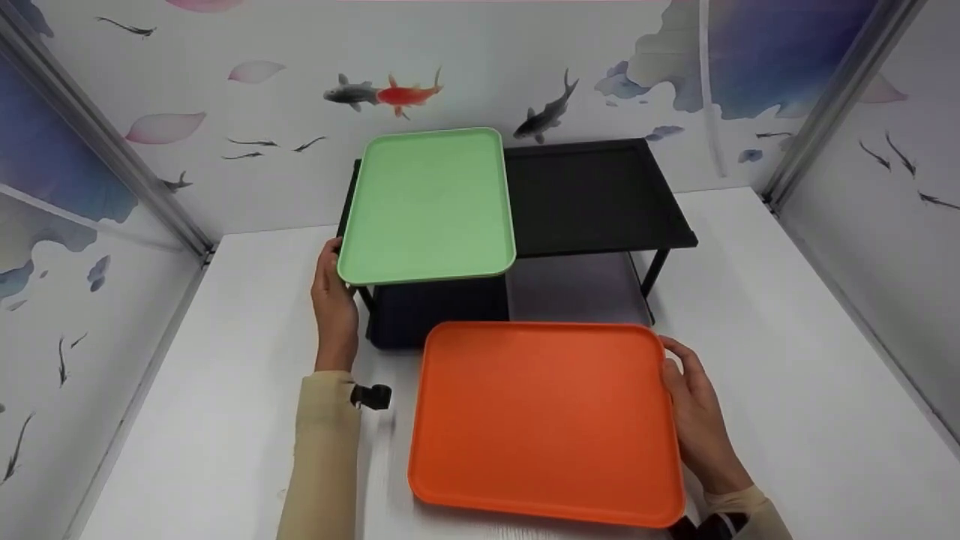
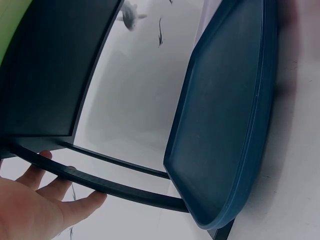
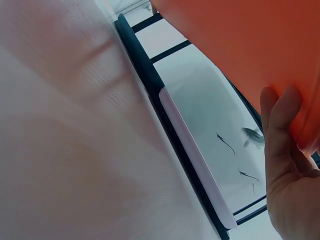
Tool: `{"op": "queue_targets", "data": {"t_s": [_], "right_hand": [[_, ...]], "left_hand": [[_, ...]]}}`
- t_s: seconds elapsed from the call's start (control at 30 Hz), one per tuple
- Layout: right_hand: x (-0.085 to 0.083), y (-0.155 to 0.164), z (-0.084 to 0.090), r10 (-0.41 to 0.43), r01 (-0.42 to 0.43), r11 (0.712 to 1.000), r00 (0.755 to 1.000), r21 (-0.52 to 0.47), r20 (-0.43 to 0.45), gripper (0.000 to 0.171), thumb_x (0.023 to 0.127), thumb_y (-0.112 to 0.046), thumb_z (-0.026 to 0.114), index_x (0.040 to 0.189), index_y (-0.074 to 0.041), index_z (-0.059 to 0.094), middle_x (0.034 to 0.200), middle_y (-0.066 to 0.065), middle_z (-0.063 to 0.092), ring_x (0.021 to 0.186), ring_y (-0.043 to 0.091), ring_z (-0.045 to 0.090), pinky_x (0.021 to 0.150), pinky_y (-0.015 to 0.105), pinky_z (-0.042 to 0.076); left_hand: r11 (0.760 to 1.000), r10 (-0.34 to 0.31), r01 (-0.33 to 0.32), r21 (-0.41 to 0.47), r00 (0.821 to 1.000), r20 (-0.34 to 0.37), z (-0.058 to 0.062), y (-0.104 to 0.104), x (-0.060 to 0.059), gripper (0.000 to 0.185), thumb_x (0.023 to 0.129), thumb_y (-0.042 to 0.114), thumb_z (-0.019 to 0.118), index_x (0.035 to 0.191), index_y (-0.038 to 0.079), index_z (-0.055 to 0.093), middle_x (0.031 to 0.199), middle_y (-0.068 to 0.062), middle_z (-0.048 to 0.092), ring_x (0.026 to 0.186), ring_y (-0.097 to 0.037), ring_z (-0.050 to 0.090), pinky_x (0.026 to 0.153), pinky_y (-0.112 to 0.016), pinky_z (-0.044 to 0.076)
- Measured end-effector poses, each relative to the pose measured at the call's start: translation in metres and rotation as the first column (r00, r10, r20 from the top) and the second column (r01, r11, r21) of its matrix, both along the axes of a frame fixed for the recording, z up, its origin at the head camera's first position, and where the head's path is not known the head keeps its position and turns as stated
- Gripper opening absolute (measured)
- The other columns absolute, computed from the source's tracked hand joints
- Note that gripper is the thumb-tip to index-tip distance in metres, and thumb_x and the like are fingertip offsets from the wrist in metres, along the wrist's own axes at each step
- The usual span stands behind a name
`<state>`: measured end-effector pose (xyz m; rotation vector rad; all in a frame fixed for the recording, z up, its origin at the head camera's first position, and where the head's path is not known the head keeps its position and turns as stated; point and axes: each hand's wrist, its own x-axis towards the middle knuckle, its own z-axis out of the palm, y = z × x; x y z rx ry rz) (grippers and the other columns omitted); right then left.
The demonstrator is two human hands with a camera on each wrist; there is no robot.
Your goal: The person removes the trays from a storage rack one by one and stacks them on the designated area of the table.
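In the head view a light green tray [image 1: 427, 206] lies on the left half of the black rack's top shelf [image 1: 592, 195]. My left hand [image 1: 335, 315] is at the rack's left end, close beside the green tray's near left corner. In the left wrist view its extended fingers [image 2: 82, 207] rest against the curved black side post [image 2: 125, 191]. My right hand [image 1: 697, 412] grips an orange tray [image 1: 547, 420] by its right edge. The orange tray is held in front of the rack, its inner face toward the head camera.
On the rack's lower level a dark blue tray [image 1: 439, 311] is at left and a pale lilac tray [image 1: 577, 289] at right. The white table [image 1: 795, 360] is enclosed by printed fish panels [image 1: 285, 172] at the back and sides, with metal corner posts [image 1: 847, 97].
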<state>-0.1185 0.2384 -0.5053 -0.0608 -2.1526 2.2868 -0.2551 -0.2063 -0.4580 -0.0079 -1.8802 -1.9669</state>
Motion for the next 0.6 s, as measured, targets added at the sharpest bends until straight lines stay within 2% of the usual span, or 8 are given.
{"op": "queue_targets", "data": {"t_s": [0.37, 0.6], "right_hand": [[-0.0009, -0.0012, -0.0043, 0.019, -0.019, 1.0, 0.999, 0.002, 0.026, 0.049, 0.11, -0.044, 0.04, 0.153, -0.021, 0.036, 0.105, 0.012, 0.063, 0.082, 0.02, 0.068, 0.07, 0.036, 0.06], [-0.0013, -0.0025, -0.0057, 0.026, -0.026, 1.0, 0.999, 0.015, 0.033, 0.048, 0.111, -0.042, 0.04, 0.153, -0.02, 0.036, 0.111, 0.013, 0.063, 0.089, 0.022, 0.069, 0.074, 0.037, 0.061]], "left_hand": [[1.0, 0.006, -0.006, -0.008, 1.0, -0.004, 0.0011, 0.0009, 0.0007, 0.046, 0.113, 0.038, 0.03, 0.151, 0.017, 0.047, 0.136, -0.003, 0.057, 0.112, -0.015, 0.055, 0.103, -0.038, 0.04], [1.0, 0.005, -0.005, -0.008, 1.0, 0.01, 0.0015, 0.0012, 0.0017, 0.047, 0.113, 0.041, 0.031, 0.151, 0.02, 0.047, 0.139, -0.001, 0.057, 0.117, -0.014, 0.055, 0.108, -0.039, 0.039]]}}
